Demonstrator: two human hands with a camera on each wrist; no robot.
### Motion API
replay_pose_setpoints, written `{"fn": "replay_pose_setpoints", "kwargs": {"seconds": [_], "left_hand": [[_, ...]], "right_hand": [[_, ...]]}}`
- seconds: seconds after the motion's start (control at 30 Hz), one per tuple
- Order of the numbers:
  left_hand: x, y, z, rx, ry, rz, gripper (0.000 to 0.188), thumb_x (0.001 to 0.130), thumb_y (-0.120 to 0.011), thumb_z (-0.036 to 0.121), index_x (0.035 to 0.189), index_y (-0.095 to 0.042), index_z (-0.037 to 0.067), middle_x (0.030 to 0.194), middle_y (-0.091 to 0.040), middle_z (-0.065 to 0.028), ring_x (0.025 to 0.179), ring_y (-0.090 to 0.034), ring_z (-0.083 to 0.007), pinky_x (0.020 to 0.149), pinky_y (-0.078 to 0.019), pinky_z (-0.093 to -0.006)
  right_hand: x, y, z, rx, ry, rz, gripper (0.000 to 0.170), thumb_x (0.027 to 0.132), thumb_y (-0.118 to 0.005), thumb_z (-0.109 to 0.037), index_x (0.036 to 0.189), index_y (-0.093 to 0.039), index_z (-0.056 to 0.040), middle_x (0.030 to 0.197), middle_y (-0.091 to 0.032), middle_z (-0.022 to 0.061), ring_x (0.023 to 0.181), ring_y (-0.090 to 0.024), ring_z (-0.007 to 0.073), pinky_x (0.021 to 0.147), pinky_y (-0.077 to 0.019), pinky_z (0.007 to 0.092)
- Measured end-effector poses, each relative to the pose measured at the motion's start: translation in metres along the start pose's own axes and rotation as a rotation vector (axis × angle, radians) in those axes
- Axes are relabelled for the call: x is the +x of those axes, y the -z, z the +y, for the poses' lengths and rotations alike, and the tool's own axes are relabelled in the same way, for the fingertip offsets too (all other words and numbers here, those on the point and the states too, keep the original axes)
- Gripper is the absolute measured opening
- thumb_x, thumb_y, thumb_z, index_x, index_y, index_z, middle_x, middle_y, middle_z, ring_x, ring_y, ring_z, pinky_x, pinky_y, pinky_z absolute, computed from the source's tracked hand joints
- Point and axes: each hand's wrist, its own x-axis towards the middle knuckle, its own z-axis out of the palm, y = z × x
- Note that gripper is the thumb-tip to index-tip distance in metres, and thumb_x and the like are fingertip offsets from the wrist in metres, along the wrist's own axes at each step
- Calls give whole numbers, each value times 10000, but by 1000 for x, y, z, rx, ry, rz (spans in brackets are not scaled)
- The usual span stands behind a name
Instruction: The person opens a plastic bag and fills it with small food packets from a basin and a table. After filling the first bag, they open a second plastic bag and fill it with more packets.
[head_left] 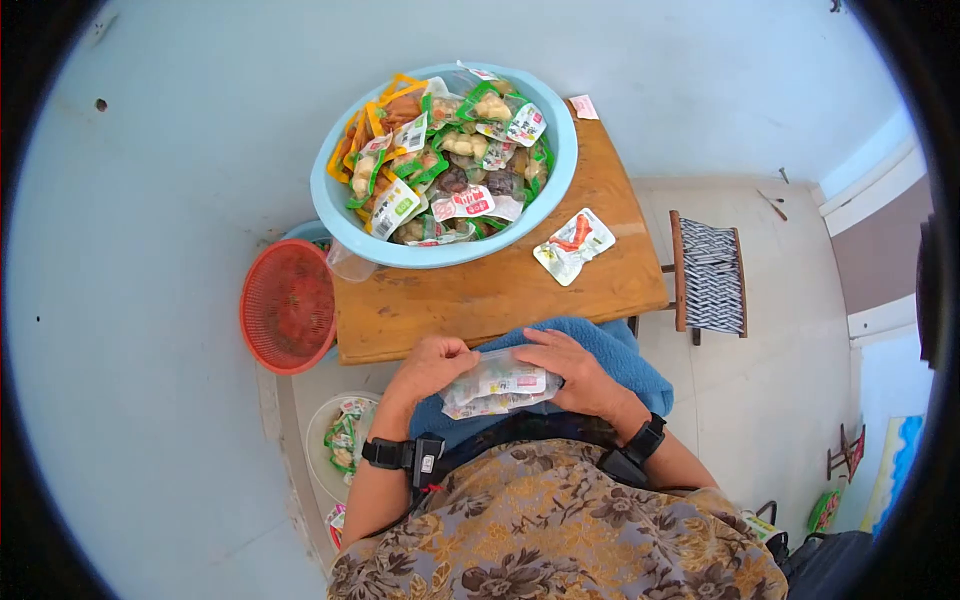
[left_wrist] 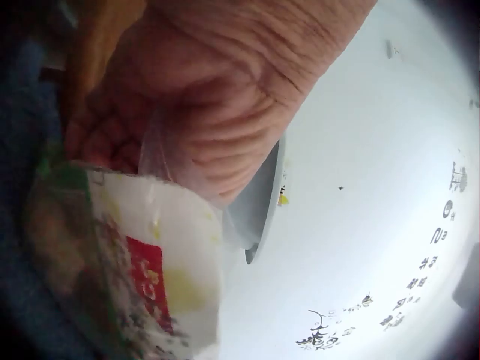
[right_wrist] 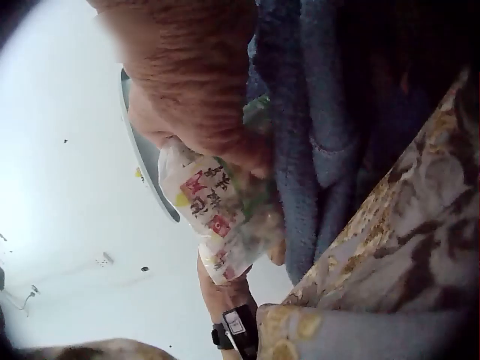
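Note:
A clear plastic bag [head_left: 500, 383] with white-labelled snack packets inside lies across the person's lap, over a blue towel [head_left: 640, 378]. At its left end, the left hand [head_left: 430, 366] pinches the bag's edge with curled fingers. The right hand [head_left: 572, 368] grips the other end, its fingers bent over the top. In the left wrist view, a packet [left_wrist: 161, 262] with a red label and green edge hangs below the palm, with clear film bunched at the fingers. The right wrist view shows the printed packet [right_wrist: 206, 202] beneath the right hand; some fingertips are hidden.
A light blue basin [head_left: 330, 215] heaped with snack packets stands on a wooden table [head_left: 450, 305]. One flat packet [head_left: 574, 246] lies right of it. A red basket [head_left: 262, 310], a white bucket [head_left: 312, 440] with packets and a woven stool [head_left: 712, 275] stand around the table.

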Motion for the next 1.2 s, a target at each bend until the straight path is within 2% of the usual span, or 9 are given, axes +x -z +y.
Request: {"fn": "replay_pose_setpoints", "kwargs": {"seconds": [0.13, 0.27, 0.43, 0.63, 0.77, 0.87, 0.97, 1.07, 1.2], "left_hand": [[8, 0, -12, -52, 30, -35, 254, 894, -705, 291, 780, -707, 64, 634, -552, 65, 571, -451, -45, 508, -332, -236], [15, 2, -16, -44, 34, -18, 243, 890, -710, 289, 771, -705, 77, 641, -553, 72, 569, -448, -44, 508, -325, -233], [24, 2, -32, -271, 115, -25, 256, 893, -705, 278, 801, -720, 40, 691, -614, 35, 615, -512, -59, 540, -387, -235], [29, -2, -30, -461, 116, -51, 223, 934, -695, 247, 854, -719, 40, 750, -649, 30, 648, -551, -51, 571, -441, -221], [33, -9, -28, -488, 121, -74, 213, 943, -691, 235, 870, -719, 37, 766, -659, 25, 652, -558, -51, 573, -450, -219], [39, -12, -43, -524, 130, -115, 212, 937, -696, 234, 865, -721, 37, 765, -664, 22, 647, -561, -55, 565, -447, -221], [39, -11, -43, -347, 132, -117, 209, 932, -701, 231, 858, -721, 36, 764, -667, 21, 640, -565, -58, 560, -446, -222], [38, -12, -46, -358, 167, -147, 202, 928, -700, 224, 857, -724, 36, 760, -666, 19, 630, -560, -58, 556, -445, -222], [34, -14, -41, -465, 128, -121, 195, 936, -688, 228, 911, -725, 38, 763, -661, 16, 623, -551, -61, 564, -461, -224]], "right_hand": [[8, -8, 10, 27, 5, 29, 620, 688, -786, -10, 1276, -605, -89, 1301, -631, 100, 1334, -499, 337, 1105, -377, 522], [20, -8, 11, 3, 45, 42, 583, 696, -780, -14, 1250, -607, -75, 1281, -636, 114, 1296, -529, 330, 1071, -420, 479], [27, -12, 18, 177, -35, 45, 511, 722, -777, -33, 1207, -618, -43, 1175, -664, 156, 1096, -640, 326, 911, -525, 385], [30, 2, 18, 321, -237, 44, 447, 758, -789, -95, 1173, -633, -40, 1057, -700, 164, 924, -702, 303, 798, -557, 372], [31, 10, 17, 319, -333, -18, 462, 757, -799, -126, 1179, -628, -47, 1057, -699, 160, 946, -697, 303, 818, -550, 367], [29, 3, 21, 304, -311, -40, 491, 737, -814, -131, 1181, -620, -51, 1062, -692, 158, 970, -686, 312, 842, -543, 371], [27, -7, 18, 246, -212, 32, 508, 711, -817, -109, 1181, -633, -51, 1078, -698, 123, 1008, -684, 269, 884, -534, 362], [24, -10, 20, 159, -277, -28, 555, 687, -833, -103, 1196, -619, -43, 1092, -696, 118, 1024, -677, 292, 903, -533, 371], [20, -6, 19, 280, -348, 27, 569, 689, -843, -107, 1199, -604, -30, 1096, -703, 109, 998, -687, 240, 897, -538, 349]]}}
